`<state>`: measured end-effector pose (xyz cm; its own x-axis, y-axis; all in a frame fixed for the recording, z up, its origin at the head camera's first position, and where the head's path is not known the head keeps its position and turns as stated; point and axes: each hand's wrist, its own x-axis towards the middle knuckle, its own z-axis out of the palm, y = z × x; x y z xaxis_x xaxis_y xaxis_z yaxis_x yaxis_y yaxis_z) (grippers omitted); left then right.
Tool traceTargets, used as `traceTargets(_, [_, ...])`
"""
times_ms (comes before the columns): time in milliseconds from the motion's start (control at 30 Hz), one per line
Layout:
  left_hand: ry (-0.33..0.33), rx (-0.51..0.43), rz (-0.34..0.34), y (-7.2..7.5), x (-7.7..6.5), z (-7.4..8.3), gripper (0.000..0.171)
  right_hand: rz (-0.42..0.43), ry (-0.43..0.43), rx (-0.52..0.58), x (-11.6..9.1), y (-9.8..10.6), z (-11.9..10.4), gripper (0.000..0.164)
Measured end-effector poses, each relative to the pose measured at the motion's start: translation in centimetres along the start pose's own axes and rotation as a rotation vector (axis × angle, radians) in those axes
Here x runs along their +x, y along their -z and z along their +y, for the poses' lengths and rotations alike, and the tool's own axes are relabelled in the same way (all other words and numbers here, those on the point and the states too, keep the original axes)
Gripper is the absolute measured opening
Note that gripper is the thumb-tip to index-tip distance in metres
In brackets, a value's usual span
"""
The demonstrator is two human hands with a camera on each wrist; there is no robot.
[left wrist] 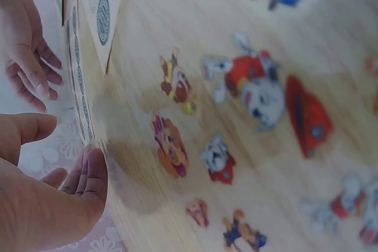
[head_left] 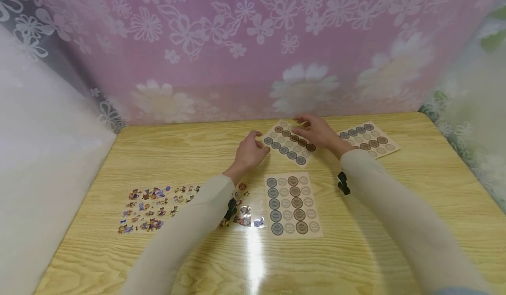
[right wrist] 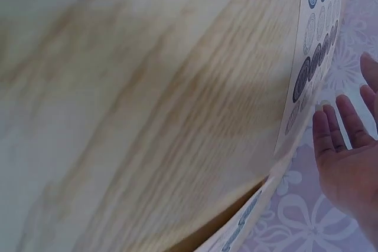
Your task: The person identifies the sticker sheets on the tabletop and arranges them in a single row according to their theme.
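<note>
A cream sheet of round blue, brown and pale stickers (head_left: 287, 148) lies slanted at the table's far middle. My left hand (head_left: 251, 152) is at its left corner, palm inward, thumb apart from the fingers; in the left wrist view the fingertips (left wrist: 94, 160) come right at the sheet's edge. Over the same sheet's upper right side is my right hand (head_left: 318, 131), fingers stretched out and nothing between them. The right wrist view shows this hand (right wrist: 348, 166) with its fingers spread beside the row of printed circles (right wrist: 313, 69).
A second sticker sheet (head_left: 293, 205) lies straight in front, and a third (head_left: 369, 139) is partly under my right forearm's line at the far right. Transparent sheets of cartoon dog stickers (head_left: 148, 209) lie at the left, partly behind my left sleeve (head_left: 197, 220). A floral curtain (head_left: 237, 66) hangs behind the table.
</note>
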<state>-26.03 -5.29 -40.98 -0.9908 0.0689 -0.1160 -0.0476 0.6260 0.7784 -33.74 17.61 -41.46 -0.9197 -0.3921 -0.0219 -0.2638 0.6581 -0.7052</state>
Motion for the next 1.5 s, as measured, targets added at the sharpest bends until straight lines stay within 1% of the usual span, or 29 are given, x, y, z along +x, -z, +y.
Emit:
traceTargets(133, [0.030,0.015,0.020,0.0,0.2,-0.1,0.052,-0.011,0.008,0.017,0.8,-0.5,-0.1,0.050])
traceTargets(267, [0.049,0.033,0.015,-0.1,0.5,-0.1,0.053,-0.018,0.000,0.037,1.4,-1.0,-0.3,0.050])
traceTargets(333, [0.055,0.050,0.011,-0.1,0.7,0.1,0.054,-0.019,0.003,0.027,1.8,-1.3,-0.3,0.051])
traceTargets(433, [0.062,0.096,0.018,-0.3,1.0,0.2,0.054,-0.008,0.022,-0.018,2.5,-1.6,-0.2,0.050])
traceTargets(567, [0.060,0.163,0.042,-0.7,1.5,0.3,0.052,0.029,0.053,-0.133,3.2,-2.0,-0.1,0.051])
traceTargets(633, [0.051,0.187,0.054,-0.9,1.7,0.4,0.051,0.044,0.043,-0.187,3.3,-2.0,-0.2,0.054])
traceTargets(700, [0.049,0.205,0.064,-1.0,1.8,0.5,0.051,0.044,0.017,-0.217,3.4,-2.1,-0.3,0.059])
traceTargets(833, [0.063,0.241,0.093,-1.2,2.0,0.6,0.048,0.009,-0.025,-0.250,3.6,-2.2,-0.3,0.064])
traceTargets(1000, [0.071,0.284,0.108,-1.5,2.3,0.6,0.045,-0.044,-0.064,-0.275,4.0,-2.5,-0.4,0.065])
traceTargets(1200, [0.087,0.295,0.126,-1.6,2.5,0.7,0.040,-0.068,-0.101,-0.279,4.1,-2.5,-0.7,0.064])
traceTargets(1333, [0.105,0.278,0.122,-1.6,2.5,0.7,0.043,-0.085,-0.108,-0.268,4.1,-2.4,-0.9,0.064])
traceTargets(1500, [0.102,0.262,0.116,-1.5,2.4,0.7,0.047,-0.109,-0.100,-0.269,4.1,-2.3,-1.0,0.065])
